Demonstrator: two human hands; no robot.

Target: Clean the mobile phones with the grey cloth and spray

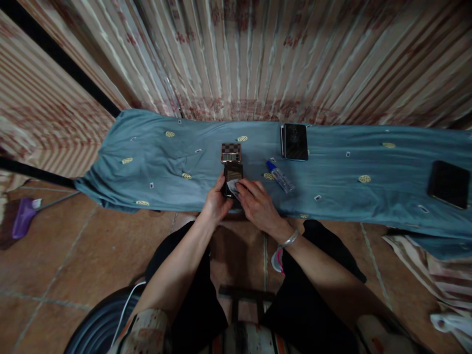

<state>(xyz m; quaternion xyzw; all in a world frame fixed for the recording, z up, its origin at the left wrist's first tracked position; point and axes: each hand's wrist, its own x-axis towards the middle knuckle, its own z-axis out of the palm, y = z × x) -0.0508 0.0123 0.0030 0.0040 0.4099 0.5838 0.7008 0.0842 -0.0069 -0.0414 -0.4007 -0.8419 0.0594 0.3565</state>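
My left hand [217,202] is closed around the side of a small dark phone [234,172] with a glossy face. My right hand [258,204] pinches a whitish wipe [233,187] and presses it on the lower part of that phone. Just beyond the phone, a checkered brown case or folding phone [231,153] lies on the blue cloth [206,142]. To the right of my right hand rests a clear bottle with a blue cap [280,177], lying on its side. My fingers hide part of the phone and the wipe.
Flat dark devices [296,141] lie stacked at the back, right of centre. Another black flat item [449,183] is near the right end. A pleated curtain [250,64] hangs behind the cloth. On the floor stand a purple dustpan or broom head [24,218] and a dark round tub [99,324].
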